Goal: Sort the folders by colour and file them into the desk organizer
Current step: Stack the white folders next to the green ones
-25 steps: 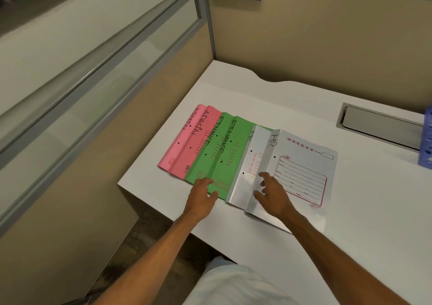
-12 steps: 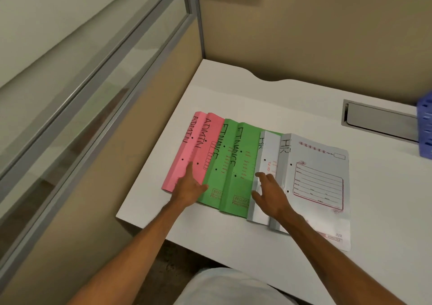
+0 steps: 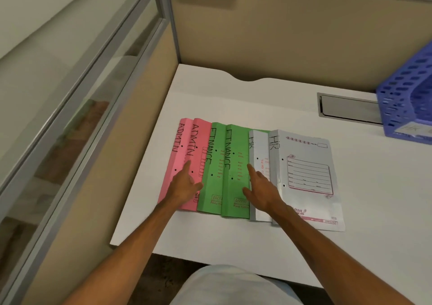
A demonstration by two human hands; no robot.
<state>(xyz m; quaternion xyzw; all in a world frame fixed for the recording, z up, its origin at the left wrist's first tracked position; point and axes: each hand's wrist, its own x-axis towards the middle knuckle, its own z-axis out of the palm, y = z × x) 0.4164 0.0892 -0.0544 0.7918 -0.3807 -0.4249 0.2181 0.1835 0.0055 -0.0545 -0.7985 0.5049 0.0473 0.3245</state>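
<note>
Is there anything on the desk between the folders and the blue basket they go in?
Nothing visible. Only bare desk lies between the rightmost white folder and the blue organizer; the grey hatch beside it sits flat in the desk.

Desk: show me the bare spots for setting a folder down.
Bare desk right of the white folders, up to the blue organizer; another strip behind the fan of folders toward the partition. Crowded: that overlapping fan itself.

I see left hand (image 3: 184,188) flat on pink folders (image 3: 187,146), right hand (image 3: 261,190) on green folders (image 3: 230,164), white folders (image 3: 304,176) alongside.
</note>
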